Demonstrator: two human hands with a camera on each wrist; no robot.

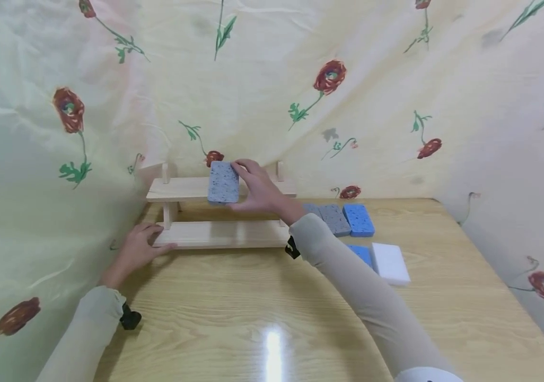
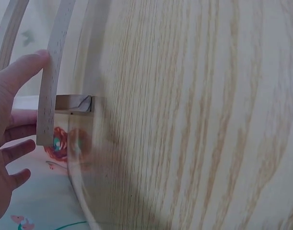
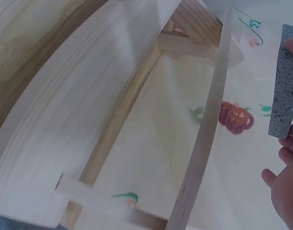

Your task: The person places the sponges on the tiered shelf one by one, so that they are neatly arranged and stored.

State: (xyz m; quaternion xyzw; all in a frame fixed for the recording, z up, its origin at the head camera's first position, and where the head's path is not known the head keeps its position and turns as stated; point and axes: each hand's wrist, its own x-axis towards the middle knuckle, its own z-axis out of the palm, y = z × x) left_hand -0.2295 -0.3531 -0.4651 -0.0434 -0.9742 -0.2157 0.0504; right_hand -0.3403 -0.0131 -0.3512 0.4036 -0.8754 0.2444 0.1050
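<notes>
A two-tier wooden shelf (image 1: 224,234) stands at the back left of the table. My right hand (image 1: 259,190) pinches a grey speckled sponge (image 1: 223,183) between thumb and fingers, holding it upright in front of the upper board (image 1: 181,188). In the right wrist view the sponge (image 3: 283,86) appears edge-on, apart from the shelf's upper board (image 3: 204,139). My left hand (image 1: 139,248) grips the left end of the lower board. The left wrist view has its thumb (image 2: 26,69) on the board's edge (image 2: 51,86), with the other fingers behind, partly hidden.
Right of the shelf lie grey sponges (image 1: 335,219), partly behind the right arm, and a blue sponge (image 1: 359,219). Nearer, another blue sponge (image 1: 361,254) lies beside a white sponge block (image 1: 390,263). Flower-printed cloth (image 1: 262,95) hangs behind and beside the wooden table (image 1: 215,307).
</notes>
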